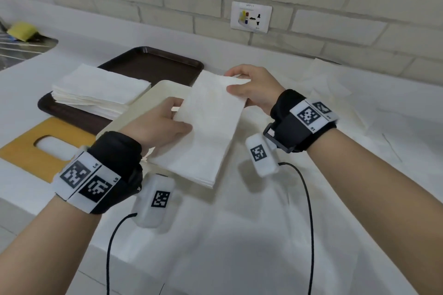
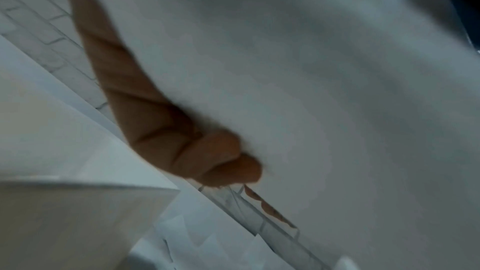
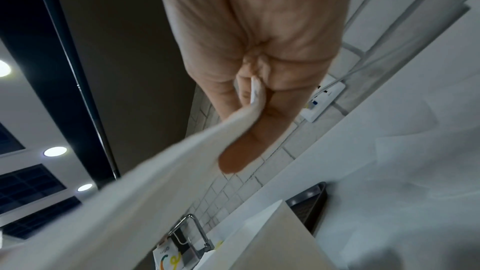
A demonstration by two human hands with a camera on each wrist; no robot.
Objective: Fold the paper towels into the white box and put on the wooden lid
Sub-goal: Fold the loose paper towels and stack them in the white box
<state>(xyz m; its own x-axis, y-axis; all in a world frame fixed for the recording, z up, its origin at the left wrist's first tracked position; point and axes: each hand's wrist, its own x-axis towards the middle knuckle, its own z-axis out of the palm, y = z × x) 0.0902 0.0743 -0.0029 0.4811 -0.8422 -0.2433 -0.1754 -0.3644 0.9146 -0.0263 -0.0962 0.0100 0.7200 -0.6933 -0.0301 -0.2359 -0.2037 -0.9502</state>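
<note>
I hold a folded stack of white paper towels (image 1: 211,124) in both hands above the counter. My left hand (image 1: 165,122) grips its left edge, thumb on top. My right hand (image 1: 249,86) pinches the far right corner. In the left wrist view the fingers (image 2: 161,130) curl under the towels (image 2: 311,110). The right wrist view shows my right hand (image 3: 249,98) pinching the towel edge (image 3: 145,182). The white box (image 1: 146,100) sits just behind and under the stack, mostly hidden. The wooden lid (image 1: 26,148), with an oval slot, lies flat at the left.
A dark brown tray (image 1: 153,64) holds another pile of towels (image 1: 100,88) at the back left. Loose white sheets (image 1: 335,84) lie at the right. A wall socket (image 1: 251,17) is on the brick wall. A sink with a yellow sponge (image 1: 21,30) is far left.
</note>
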